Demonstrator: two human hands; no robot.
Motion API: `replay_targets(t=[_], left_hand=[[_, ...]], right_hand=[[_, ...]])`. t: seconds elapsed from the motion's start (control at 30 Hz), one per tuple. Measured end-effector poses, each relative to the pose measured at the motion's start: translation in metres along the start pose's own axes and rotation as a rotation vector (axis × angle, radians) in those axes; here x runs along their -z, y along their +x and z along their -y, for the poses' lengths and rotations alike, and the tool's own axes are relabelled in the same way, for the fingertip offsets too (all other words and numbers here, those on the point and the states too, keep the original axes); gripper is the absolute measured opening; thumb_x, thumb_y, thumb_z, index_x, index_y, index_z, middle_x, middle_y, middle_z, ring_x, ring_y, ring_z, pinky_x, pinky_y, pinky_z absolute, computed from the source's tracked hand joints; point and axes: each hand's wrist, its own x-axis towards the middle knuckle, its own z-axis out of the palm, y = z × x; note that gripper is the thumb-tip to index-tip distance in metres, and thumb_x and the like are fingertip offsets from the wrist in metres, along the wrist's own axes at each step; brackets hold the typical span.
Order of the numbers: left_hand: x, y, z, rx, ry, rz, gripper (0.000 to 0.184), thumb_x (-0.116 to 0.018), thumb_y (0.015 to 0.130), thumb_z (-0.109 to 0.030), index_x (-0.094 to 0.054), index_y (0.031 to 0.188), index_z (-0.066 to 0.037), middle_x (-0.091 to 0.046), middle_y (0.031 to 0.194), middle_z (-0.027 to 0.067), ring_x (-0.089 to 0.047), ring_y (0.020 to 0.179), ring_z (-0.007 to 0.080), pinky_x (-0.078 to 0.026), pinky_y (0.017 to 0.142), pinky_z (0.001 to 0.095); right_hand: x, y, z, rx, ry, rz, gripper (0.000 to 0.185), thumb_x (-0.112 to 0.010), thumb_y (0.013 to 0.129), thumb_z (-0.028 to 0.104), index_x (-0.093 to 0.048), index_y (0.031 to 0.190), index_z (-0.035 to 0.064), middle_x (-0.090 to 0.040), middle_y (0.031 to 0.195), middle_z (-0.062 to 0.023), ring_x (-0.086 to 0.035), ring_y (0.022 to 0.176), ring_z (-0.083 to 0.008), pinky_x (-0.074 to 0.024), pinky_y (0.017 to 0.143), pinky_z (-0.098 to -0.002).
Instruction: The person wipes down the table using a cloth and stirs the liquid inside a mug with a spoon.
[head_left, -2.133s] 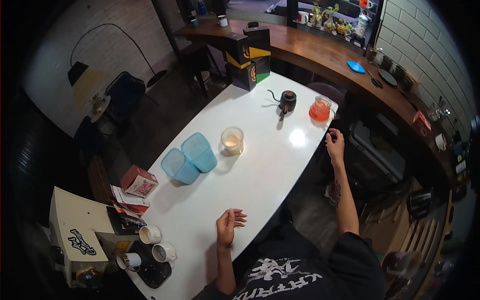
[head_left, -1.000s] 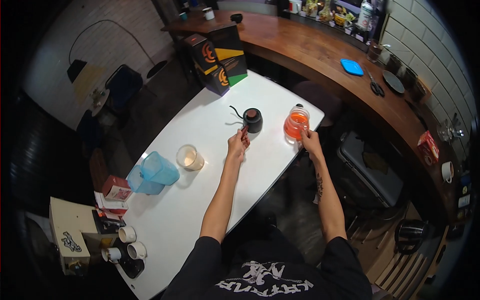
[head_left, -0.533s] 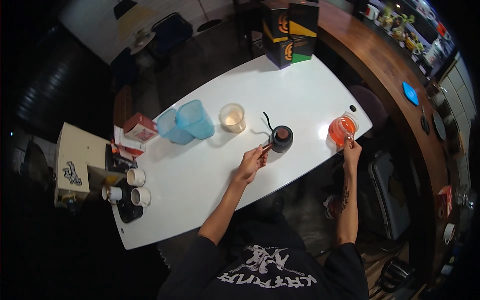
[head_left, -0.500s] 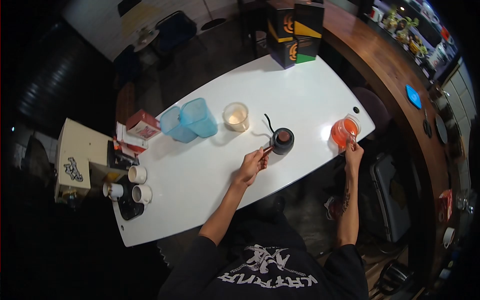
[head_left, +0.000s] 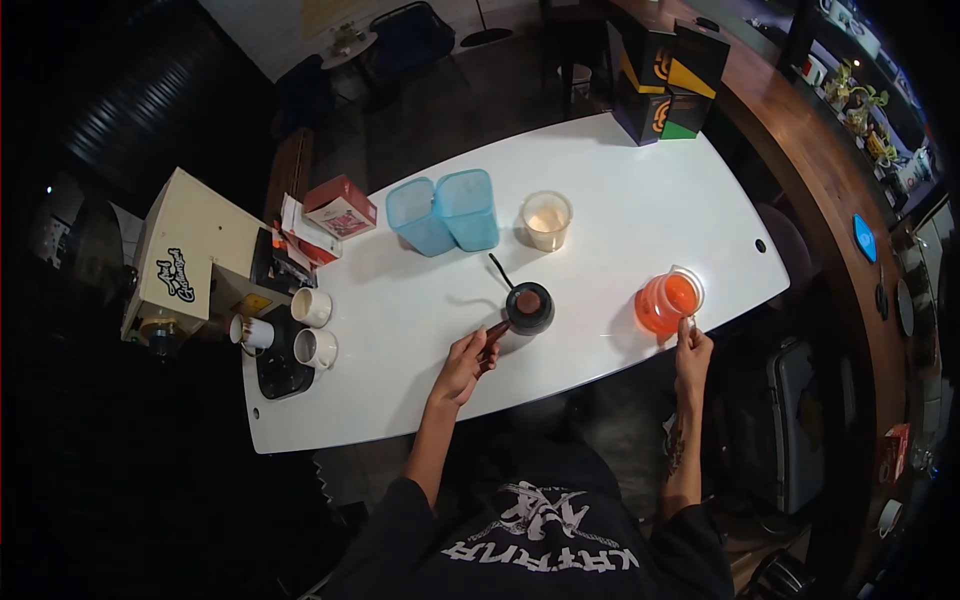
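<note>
Black kettle (head_left: 530, 308): 1 piece, brown lid, thin curved spout (head_left: 499, 270) pointing far left, brown handle (head_left: 500, 330) pointing near left. Located at the near middle of the white table (head_left: 420, 395); contact of its base with the tabletop cannot be told.

Left hand (head_left: 467, 369): fingers curled closed around the kettle's handle.

Glass server (head_left: 667, 303): 1 piece, clear, containing red-orange liquid. Located at the near right of the table, well apart from the kettle; whether it is lifted cannot be told.

Right hand (head_left: 693, 353): fingers and thumb drawn closed on the server's near right side, at its handle.

Clear cup (head_left: 546, 221): 1 piece, pale contents, far side of the kettle.

Blue containers (head_left: 468, 210): 2 pieces, translucent, side by side, left of the clear cup.

Black boxes (head_left: 670, 85): a stack with yellow, green and purple areas, far right end.

Red box (head_left: 340, 208): 1 piece, left of the blue containers.

Cream cups (head_left: 316, 348): 2 pieces, at the black tray (head_left: 283, 378), left end.

Cream machine (head_left: 190, 250): 1 piece, far left, black lettering.
</note>
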Motion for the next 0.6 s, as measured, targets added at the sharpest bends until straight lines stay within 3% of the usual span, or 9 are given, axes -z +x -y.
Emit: replay_targets(t=[0.07,0.13,0.2,0.4,0.43,0.6], left_hand=[[0.016,-0.007,-0.006,-0.005,-0.015,-0.05,0.037,-0.05,0.106,-0.035,-0.06,0.12,-0.002,-0.059,0.088,0.0006,-0.054,0.077,0.008,-0.047,0.069,0.0235],[0.039,-0.015,-0.013,0.002,-0.007,-0.061,0.038,-0.05,0.106,-0.035,-0.06,0.121,-0.002,-0.059,0.088,0.0005,-0.054,0.077,0.0081,-0.047,0.07,0.0233],[0.053,-0.016,-0.016,0.002,-0.009,-0.063,0.038,-0.049,0.106,-0.035,-0.06,0.122,-0.002,-0.059,0.088,0.0004,-0.054,0.077,0.0081,-0.047,0.07,0.0231],[0.092,-0.013,-0.024,0.027,-0.022,-0.036,0.039,-0.048,0.107,-0.036,-0.06,0.123,-0.002,-0.059,0.088,0.0,-0.055,0.077,0.0078,-0.047,0.071,0.0229],[0.097,-0.01,-0.024,0.031,-0.027,-0.023,0.039,-0.048,0.107,-0.035,-0.06,0.123,-0.002,-0.059,0.088,0.0,-0.055,0.078,0.0077,-0.047,0.071,0.0229],[0.115,0.006,-0.029,0.049,-0.05,0.034,0.038,-0.048,0.107,-0.034,-0.06,0.122,-0.003,-0.059,0.089,-0.0001,-0.056,0.078,0.0075,-0.048,0.071,0.0227]], right_hand=[[-0.021,-0.02,0.008,-0.022,0.018,0.068,0.039,-0.057,0.104,0.028,-0.055,0.071,0.0055,-0.038,0.064,0.0105,-0.028,0.058,-0.001,-0.0193,0.049,-0.0246],[-0.051,-0.049,0.01,-0.08,0.035,0.166,0.036,-0.056,0.104,0.028,-0.067,0.086,-0.0011,-0.054,0.062,0.0043,-0.043,0.054,-0.0026,-0.0321,0.048,-0.023],[-0.071,-0.066,0.004,-0.075,-0.008,0.224,0.035,-0.057,0.103,0.027,-0.066,0.086,-0.001,-0.057,0.061,0.0012,-0.049,0.054,-0.0043,-0.0364,0.048,-0.0234],[-0.132,-0.124,0.007,-0.115,0.074,0.265,0.035,-0.06,0.102,0.026,-0.061,0.075,0.0033,-0.049,0.062,0.0071,-0.04,0.055,-0.0012,-0.0283,0.047,-0.0224],[-0.144,-0.136,0.016,-0.139,0.098,0.242,0.041,-0.06,0.102,0.03,-0.055,0.068,0.0079,-0.04,0.062,0.0107,-0.03,0.057,-0.0013,-0.0224,0.049,-0.0243],[-0.171,-0.16,0.002,-0.138,0.126,0.264,0.041,-0.06,0.102,0.027,-0.053,0.068,0.0068,-0.042,0.063,0.0098,-0.032,0.057,-0.0013,-0.0245,0.05,-0.0236]])
